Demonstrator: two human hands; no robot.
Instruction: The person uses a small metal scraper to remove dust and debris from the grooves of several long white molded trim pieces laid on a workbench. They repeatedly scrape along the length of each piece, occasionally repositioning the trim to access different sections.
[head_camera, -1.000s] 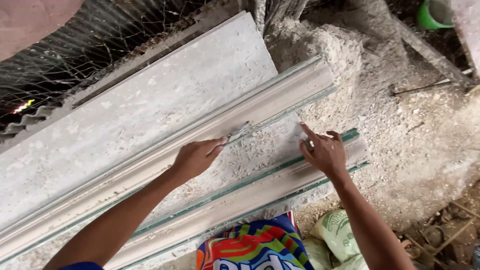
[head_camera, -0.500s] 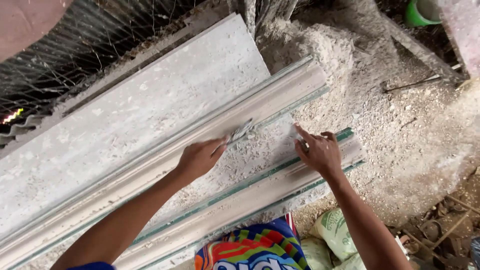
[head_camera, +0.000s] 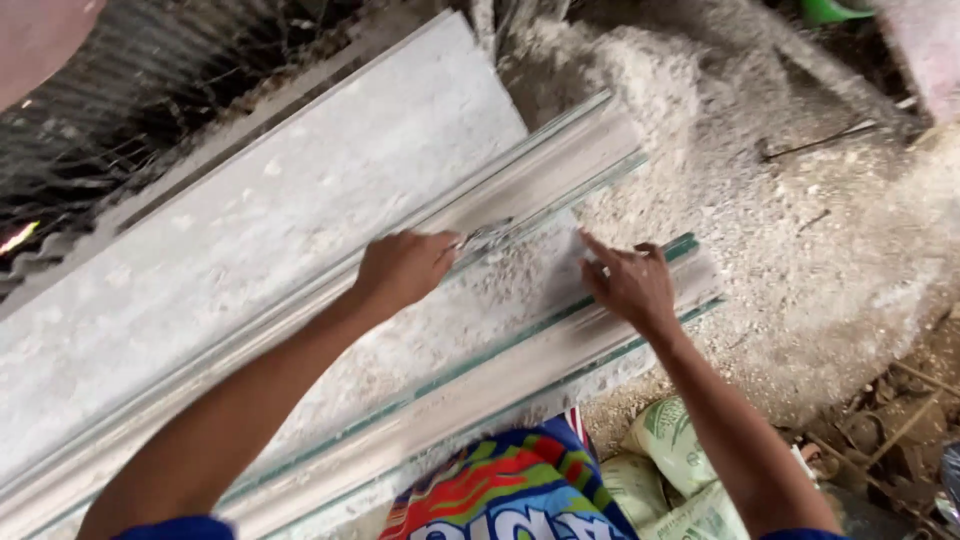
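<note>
The left hand (head_camera: 405, 268) was clenched around a small metal scraper (head_camera: 487, 236), a light, stiff tool. The right hand (head_camera: 630, 283), grasping nothing, rested fingers-spread on the long plaster moulding (head_camera: 480, 395), which looked heavy and brittle, best lifted from underneath.

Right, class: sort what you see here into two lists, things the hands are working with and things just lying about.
In use:
- left hand gripping a small metal tool
- right hand resting on the long moulded plaster strip
- crumbly plaster between the hands

Lying about:
- flat grey slab
- rubble heap
- green-printed sacks
- green container
</note>
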